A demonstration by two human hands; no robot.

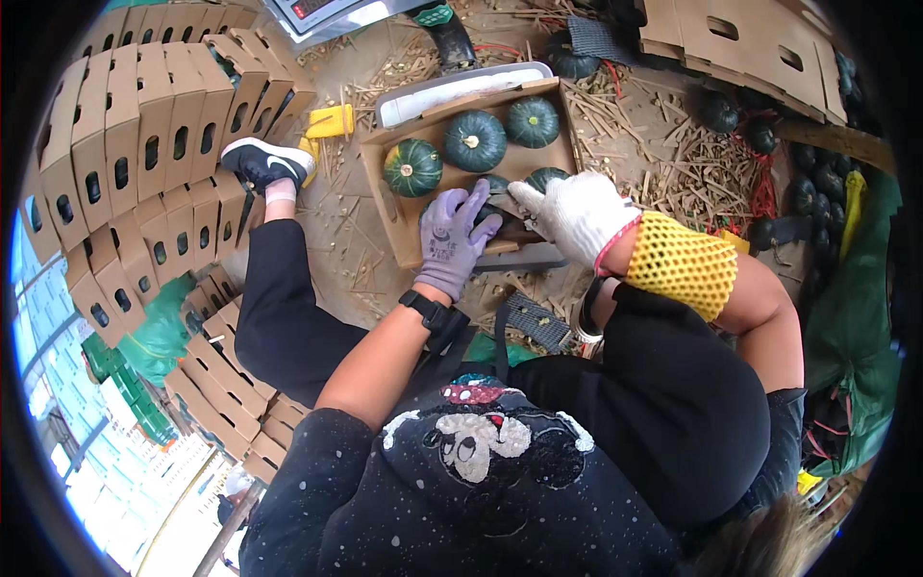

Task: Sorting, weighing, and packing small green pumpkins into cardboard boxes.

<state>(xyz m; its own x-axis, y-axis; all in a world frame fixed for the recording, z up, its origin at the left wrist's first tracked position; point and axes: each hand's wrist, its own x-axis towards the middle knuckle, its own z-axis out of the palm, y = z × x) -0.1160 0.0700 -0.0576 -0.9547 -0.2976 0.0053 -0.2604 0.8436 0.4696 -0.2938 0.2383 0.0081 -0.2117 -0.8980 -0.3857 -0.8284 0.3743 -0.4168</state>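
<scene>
A cardboard box (381, 213) with dark green squashes stands in front of me. In its far part sit a squash with an orange patch (413, 167), a middle squash (475, 141) and a right squash (532, 121). My left hand (450, 240), in a purple-grey glove, spans a squash in the near part with thumb and fingers, largely covering it. My right hand (585, 219), in a white glove with greyish fingertips, reaches in beside it, fingers bent. What those fingers hold is hidden. Just beyond the right hand, another squash (546, 179) partly shows.
Stacked cardboard boxes (144, 125) with handle holes rise on my left. A scale (332, 14) stands at the far edge. Dry stalks (663, 144) litter the floor. Loose squashes (817, 188) lie at right, by a green sack (856, 327). A yellow cloth (331, 121) lies near my shoe.
</scene>
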